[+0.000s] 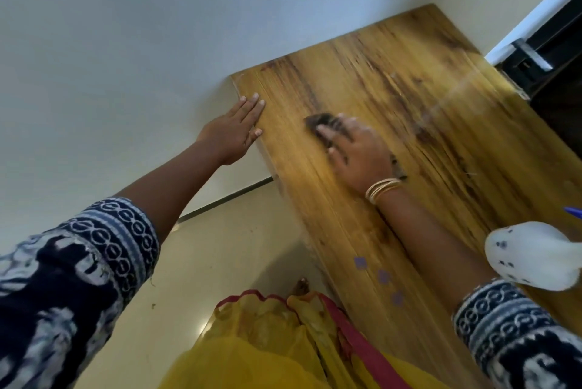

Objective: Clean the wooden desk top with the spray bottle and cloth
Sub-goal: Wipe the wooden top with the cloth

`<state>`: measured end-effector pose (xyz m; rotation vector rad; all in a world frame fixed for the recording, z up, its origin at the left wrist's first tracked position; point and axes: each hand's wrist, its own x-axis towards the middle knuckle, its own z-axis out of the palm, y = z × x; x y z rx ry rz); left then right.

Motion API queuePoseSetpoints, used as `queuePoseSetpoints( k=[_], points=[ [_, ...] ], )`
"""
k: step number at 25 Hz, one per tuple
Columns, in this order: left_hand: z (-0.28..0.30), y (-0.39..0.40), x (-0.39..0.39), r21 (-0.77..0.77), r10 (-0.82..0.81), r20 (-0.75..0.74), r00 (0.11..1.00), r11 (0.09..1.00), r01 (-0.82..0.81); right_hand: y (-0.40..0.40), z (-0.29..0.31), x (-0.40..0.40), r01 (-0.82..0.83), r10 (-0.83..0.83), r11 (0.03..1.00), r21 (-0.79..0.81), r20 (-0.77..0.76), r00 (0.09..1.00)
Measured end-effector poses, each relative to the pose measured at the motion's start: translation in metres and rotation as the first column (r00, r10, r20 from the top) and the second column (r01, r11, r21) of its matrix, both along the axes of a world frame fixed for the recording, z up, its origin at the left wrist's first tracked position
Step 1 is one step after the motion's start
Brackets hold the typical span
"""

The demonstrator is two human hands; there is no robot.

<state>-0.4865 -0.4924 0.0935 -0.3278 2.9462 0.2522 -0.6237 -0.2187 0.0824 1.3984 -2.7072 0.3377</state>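
Counter (362, 231) wiping is the step I am doing, and the wood is running away from me toward the wall (126, 42), its left edge over the floor (220, 247).

Going left to right: my left hand (234, 132) is lying flat with straight fingers on the far left corner, holding nothing, just bracing me. I judge it should be pressing down lightly so my reach does not wobble.

My right hand (356, 149) is pressing the dark cloth (321, 124) onto the middle of the counter, fingers spread over it; the blur makes it hard to tell whether any finger is curling round the cloth. To do this well I am thinking long strokes along the grain, overlapping, with even pressure, and the cloth kept bunched under the palm.

Darker streaks are showing to the right of the cloth, so I judge that side needs passes.

At the near right edge the bottle (532, 255) is standing on the counter, just beside my forearm; I should be minding my elbow there.
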Motion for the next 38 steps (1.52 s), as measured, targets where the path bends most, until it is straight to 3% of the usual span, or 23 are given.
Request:
queuePoseSetpoints(
  k=[2, 5, 7, 8, 10, 13, 15, 16, 17, 19, 22, 25, 27, 28, 30, 33, 35, 38],
  points=[
    [0.002, 0.002, -0.002, 0.015, 0.014, 0.015, 1.000, 1.000, -0.015, 0.031, 0.001, -0.061, 0.310, -0.311, 0.950, -0.016, -0.013, 0.950],
    [0.006, 0.004, -0.003, 0.011, 0.024, 0.018, 1.000, 1.000, -0.024, 0.060, 0.002, -0.107, 0.651, -0.648, 0.759, -0.010, 0.083, 0.757],
    [0.003, 0.005, -0.001, 0.012, 0.025, 0.010, 1.000, 1.000, -0.025, 0.037, 0.001, -0.095, 0.785, -0.780, 0.620, 0.003, 0.118, 0.615],
    [0.001, 0.004, 0.000, 0.011, 0.029, 0.007, 1.000, 1.000, -0.029, 0.018, 0.002, -0.077, 0.785, -0.781, 0.619, 0.008, 0.108, 0.615],
    [0.000, 0.003, 0.000, 0.019, 0.036, -0.002, 0.999, 0.999, -0.036, -0.020, 0.004, -0.033, 0.635, -0.635, 0.772, 0.028, 0.072, 0.769],
    [-0.001, 0.003, -0.001, 0.035, 0.034, -0.014, 0.999, 0.999, -0.034, -0.052, 0.000, 0.051, 0.140, -0.141, 0.990, 0.025, 0.058, 0.988],
    [-0.001, 0.003, -0.001, 0.027, 0.044, -0.009, 0.999, 0.999, -0.044, -0.054, 0.001, 0.066, -0.167, 0.162, 0.985, 0.049, 0.079, 0.984],
    [-0.002, 0.003, -0.002, 0.034, 0.051, -0.001, 0.999, 0.998, -0.051, -0.053, 0.003, 0.047, -0.215, 0.211, 0.974, 0.072, 0.053, 0.976],
    [-0.004, 0.002, -0.002, 0.056, 0.055, 0.002, 0.998, 0.997, -0.055, -0.050, 0.006, 0.018, -0.157, 0.159, 0.984, 0.089, -0.014, 0.987],
    [-0.005, 0.003, -0.003, 0.123, 0.065, -0.010, 0.998, 0.990, -0.063, -0.030, 0.008, -0.062, 0.186, -0.180, 0.981, 0.055, -0.091, 0.979],
    [-0.008, 0.004, -0.002, 0.164, 0.075, -0.025, 0.997, 0.984, -0.069, 0.045, 0.010, -0.166, 0.661, -0.661, 0.748, 0.065, -0.014, 0.750],
    [-0.009, 0.003, 0.001, 0.157, 0.086, -0.059, 0.995, 0.985, -0.076, 0.076, 0.009, -0.190, 0.821, -0.827, 0.562, 0.103, 0.063, 0.558],
    [-0.009, 0.005, 0.000, 0.140, 0.085, -0.059, 0.995, 0.987, -0.076, 0.045, 0.013, -0.183, 0.830, -0.840, 0.542, 0.128, 0.090, 0.535],
    [-0.008, 0.005, 0.000, 0.125, 0.081, -0.054, 0.995, 0.989, -0.074, 0.018, 0.015, -0.175, 0.796, -0.806, 0.592, 0.124, 0.096, 0.584],
    [-0.006, 0.006, -0.001, 0.110, 0.076, -0.055, 0.996, 0.992, -0.069, -0.048, 0.018, -0.138, 0.613, -0.620, 0.783, 0.105, 0.051, 0.783],
    [-0.006, 0.004, 0.001, 0.131, 0.082, -0.071, 0.994, 0.989, -0.072, -0.148, 0.017, -0.057, 0.120, -0.120, 0.987, 0.103, 0.002, 0.993],
    [-0.008, 0.006, 0.002, 0.136, 0.107, -0.073, 0.992, 0.986, -0.096, -0.180, 0.011, -0.015, -0.213, 0.211, 0.959, 0.185, 0.032, 0.977],
    [-0.007, 0.006, 0.004, 0.095, 0.108, -0.085, 0.991, 0.990, -0.100, -0.178, 0.014, -0.040, -0.310, 0.311, 0.934, 0.180, 0.023, 0.950]
  ],
)
